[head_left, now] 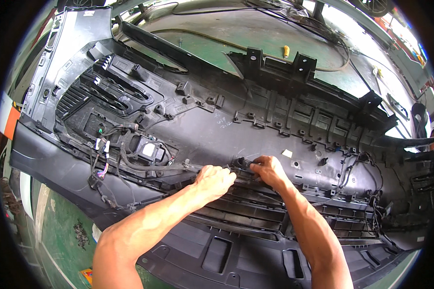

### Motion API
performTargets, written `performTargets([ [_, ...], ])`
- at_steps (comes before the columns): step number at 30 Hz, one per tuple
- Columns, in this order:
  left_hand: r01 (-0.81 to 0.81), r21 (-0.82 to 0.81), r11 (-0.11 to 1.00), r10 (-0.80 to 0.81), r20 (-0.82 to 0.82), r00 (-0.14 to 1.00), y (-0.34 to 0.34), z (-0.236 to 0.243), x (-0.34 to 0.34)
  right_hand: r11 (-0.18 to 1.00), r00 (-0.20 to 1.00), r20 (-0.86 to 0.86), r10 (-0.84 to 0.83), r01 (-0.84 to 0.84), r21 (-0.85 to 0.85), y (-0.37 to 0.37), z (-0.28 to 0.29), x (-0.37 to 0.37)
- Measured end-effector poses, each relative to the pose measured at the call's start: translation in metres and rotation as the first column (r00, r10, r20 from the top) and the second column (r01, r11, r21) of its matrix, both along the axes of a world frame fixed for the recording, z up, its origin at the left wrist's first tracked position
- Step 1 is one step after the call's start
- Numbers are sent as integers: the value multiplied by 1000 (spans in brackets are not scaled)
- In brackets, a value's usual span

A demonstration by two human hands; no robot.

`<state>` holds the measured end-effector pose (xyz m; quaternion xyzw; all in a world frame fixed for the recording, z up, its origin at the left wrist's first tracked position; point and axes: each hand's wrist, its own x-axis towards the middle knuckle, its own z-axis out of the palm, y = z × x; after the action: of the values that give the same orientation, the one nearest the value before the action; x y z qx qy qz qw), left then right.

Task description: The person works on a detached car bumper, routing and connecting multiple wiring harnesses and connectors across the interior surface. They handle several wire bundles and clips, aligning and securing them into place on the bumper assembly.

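A large black plastic car bumper (222,125) lies inner side up across the head view. Near its middle, my right hand (270,171) has thumb and fingers closed on a small black connector (242,162). My left hand (212,180) is just left of it, fingers curled at a dark wiring cable (169,167) that runs along the lower rail; what exactly those fingers hold is hidden. On the left part sits a rectangular sensor unit (150,151) with a pale label, beside wires with white tags (102,144).
More wiring (352,168) hangs on the bumper's right part, above a slatted grille (332,219). Behind lie a green floor (197,48), hoses (342,58), a small yellow object (286,51) and metal stand legs. Small dark debris (80,234) lies on the floor at lower left.
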<state>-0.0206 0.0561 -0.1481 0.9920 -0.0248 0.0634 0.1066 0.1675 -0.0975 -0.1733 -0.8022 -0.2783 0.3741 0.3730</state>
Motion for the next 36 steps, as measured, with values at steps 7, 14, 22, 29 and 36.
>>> performTargets([
  [7, -9, -19, 1000, 9, -13, 1000, 0, -5, 0, 999, 984, 174, 41, -44, 16, 6, -7, 1],
  [14, -22, -43, 999, 23, 7, 1000, 3, -9, 4, 998, 974, 221, 43, -50, 25, 16, 6, 0],
  [22, -17, -70, 997, 20, 45, 999, 5, -13, 4, 990, 927, 367, 82, -35, -133, 30, 9, -7],
  [29, -19, -61, 998, 21, 45, 999, 7, -15, 5, 981, 902, 418, 107, -27, -194, 40, 11, -9],
  [36, -35, -31, 999, 33, -52, 998, 10, -12, 7, 909, 864, 459, 208, 2, -416, 65, 30, -14],
])
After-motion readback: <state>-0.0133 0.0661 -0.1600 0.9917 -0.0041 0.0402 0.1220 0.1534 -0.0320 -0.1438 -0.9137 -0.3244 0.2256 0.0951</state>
